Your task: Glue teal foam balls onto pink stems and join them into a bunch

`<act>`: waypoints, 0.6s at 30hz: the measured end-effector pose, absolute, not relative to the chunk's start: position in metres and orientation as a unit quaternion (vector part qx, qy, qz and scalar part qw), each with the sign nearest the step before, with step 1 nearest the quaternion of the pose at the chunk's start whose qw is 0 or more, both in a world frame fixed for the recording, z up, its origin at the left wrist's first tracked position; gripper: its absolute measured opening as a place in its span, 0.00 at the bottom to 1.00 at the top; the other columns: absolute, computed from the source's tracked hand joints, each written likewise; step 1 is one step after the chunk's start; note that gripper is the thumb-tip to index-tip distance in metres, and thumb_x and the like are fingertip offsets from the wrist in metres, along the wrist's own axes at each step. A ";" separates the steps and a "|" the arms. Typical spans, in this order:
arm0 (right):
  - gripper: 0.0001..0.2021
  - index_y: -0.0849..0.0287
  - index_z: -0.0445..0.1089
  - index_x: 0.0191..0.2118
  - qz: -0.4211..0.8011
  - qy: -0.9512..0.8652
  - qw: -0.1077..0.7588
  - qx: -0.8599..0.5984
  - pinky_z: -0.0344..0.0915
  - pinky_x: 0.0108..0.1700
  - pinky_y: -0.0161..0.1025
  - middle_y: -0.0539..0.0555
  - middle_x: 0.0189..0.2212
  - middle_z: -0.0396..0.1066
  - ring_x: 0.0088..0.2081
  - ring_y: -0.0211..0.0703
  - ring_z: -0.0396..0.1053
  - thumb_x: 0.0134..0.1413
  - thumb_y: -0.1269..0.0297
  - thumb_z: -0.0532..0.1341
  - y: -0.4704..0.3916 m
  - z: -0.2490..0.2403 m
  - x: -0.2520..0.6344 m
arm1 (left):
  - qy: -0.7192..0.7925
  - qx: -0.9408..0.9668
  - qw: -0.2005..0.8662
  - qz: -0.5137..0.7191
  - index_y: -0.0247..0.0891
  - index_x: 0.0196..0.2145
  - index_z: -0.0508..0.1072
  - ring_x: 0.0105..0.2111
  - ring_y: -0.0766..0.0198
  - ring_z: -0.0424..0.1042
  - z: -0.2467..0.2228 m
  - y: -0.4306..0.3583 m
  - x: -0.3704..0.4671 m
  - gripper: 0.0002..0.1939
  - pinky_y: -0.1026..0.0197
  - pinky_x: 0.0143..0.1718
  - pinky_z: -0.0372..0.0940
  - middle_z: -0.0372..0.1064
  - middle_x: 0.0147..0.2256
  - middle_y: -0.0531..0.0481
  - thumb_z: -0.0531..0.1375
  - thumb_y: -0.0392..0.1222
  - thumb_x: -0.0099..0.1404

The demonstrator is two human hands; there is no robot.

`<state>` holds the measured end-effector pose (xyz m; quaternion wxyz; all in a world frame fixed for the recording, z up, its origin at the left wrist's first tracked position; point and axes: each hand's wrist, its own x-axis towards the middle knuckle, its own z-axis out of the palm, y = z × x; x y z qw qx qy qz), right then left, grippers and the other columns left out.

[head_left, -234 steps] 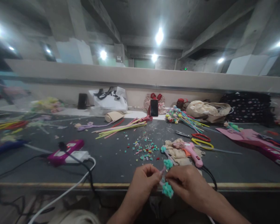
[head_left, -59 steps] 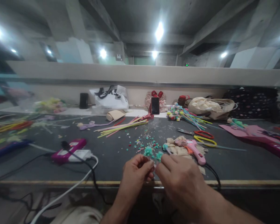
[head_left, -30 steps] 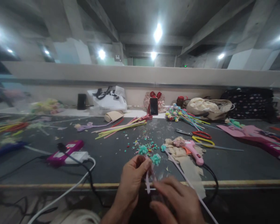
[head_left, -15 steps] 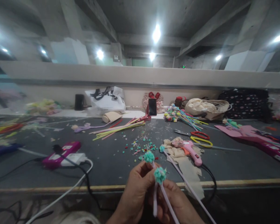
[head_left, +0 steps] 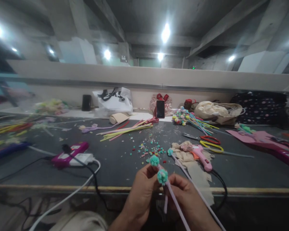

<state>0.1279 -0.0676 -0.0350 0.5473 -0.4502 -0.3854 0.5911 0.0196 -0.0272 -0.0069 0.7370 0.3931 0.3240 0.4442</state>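
Pinching the lilac stems (head_left: 177, 205), topped by a front turquoise head (head_left: 162, 177) and a rear turquoise head (head_left: 154, 160), between closed fingers of left hand (head_left: 142, 189) and right hand (head_left: 186, 195), over the near edge of the table (head_left: 115, 166). Cannot tell which fingertips press which stem. Just right, running past a beige cloth (head_left: 201, 179) with a pink glue gun (head_left: 202, 158) on top, another turquoise-headed stem (head_left: 195, 187). Beyond, amid scattered small bits (head_left: 152, 148), with a purple power strip (head_left: 72, 153) well left and open scissors (head_left: 210, 140) right. Farther, yellow and pink strips (head_left: 127, 131); at the back, an upright phone (head_left: 160, 109).
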 end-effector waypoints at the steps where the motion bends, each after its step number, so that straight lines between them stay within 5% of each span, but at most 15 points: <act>1: 0.08 0.62 0.62 0.23 0.534 -0.435 0.546 -0.478 0.50 0.18 0.26 0.43 0.14 0.58 0.16 0.28 0.54 0.44 0.63 0.59 -0.069 -0.032 0.130 | 0.327 0.398 0.733 0.445 0.36 0.21 0.66 0.20 0.72 0.58 -0.007 -0.027 0.020 0.06 0.70 0.23 0.54 0.59 0.20 0.57 0.62 0.36 0.45; 5: 0.07 0.60 0.64 0.26 0.263 -0.622 0.486 -0.555 0.56 0.28 0.31 0.48 0.21 0.63 0.25 0.36 0.62 0.51 0.65 0.53 -0.075 -0.026 0.137 | 0.334 0.412 0.708 0.466 0.36 0.22 0.67 0.24 0.71 0.60 -0.009 -0.025 0.021 0.06 0.70 0.27 0.55 0.61 0.22 0.57 0.62 0.35 0.44; 10: 0.06 0.58 0.64 0.32 0.183 -0.671 0.453 -0.557 0.57 0.30 0.33 0.50 0.25 0.66 0.29 0.38 0.64 0.52 0.70 0.50 -0.077 -0.027 0.139 | 0.349 0.439 0.689 0.459 0.35 0.21 0.66 0.25 0.70 0.61 -0.010 -0.019 0.022 0.06 0.69 0.29 0.55 0.61 0.20 0.57 0.62 0.34 0.44; 14: 0.05 0.59 0.64 0.30 0.276 -0.621 0.486 -0.549 0.56 0.27 0.31 0.48 0.23 0.63 0.26 0.36 0.62 0.52 0.67 0.52 -0.076 -0.025 0.139 | 0.368 0.463 0.671 0.448 0.35 0.21 0.67 0.23 0.70 0.61 -0.009 -0.016 0.021 0.05 0.69 0.27 0.54 0.63 0.20 0.57 0.61 0.37 0.45; 18: 0.10 0.61 0.61 0.25 0.491 -0.481 0.506 -0.521 0.43 0.14 0.26 0.41 0.13 0.48 0.13 0.27 0.46 0.50 0.59 0.54 -0.071 -0.025 0.138 | 0.396 0.479 0.646 0.444 0.33 0.22 0.68 0.22 0.70 0.60 -0.007 -0.016 0.021 0.05 0.69 0.25 0.54 0.64 0.19 0.56 0.61 0.36 0.44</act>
